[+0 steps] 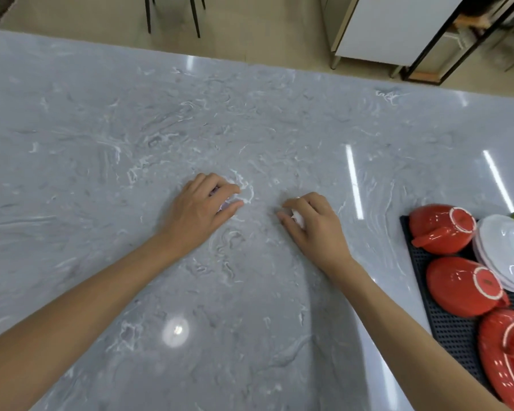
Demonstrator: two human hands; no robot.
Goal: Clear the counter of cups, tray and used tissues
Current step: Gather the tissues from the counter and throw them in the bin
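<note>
Centrally, we found both hands curled on the counter [107, 137]: the right hand [315, 223] gripped a white tissue [298, 217], the left hand [204, 207] a pale wad [223, 204], probably tissue. Red cups [441, 228] lay upturned on a dark mat [445, 315] at four o'clock. We judged clearance nearly complete, disposal outstanding.

We are seeing black chair legs [172, 13] standing on the beige floor [250, 34] beyond the far edge, and what is probably a white cabinet [395, 25] sitting beside a black metal frame [445, 51].
</note>
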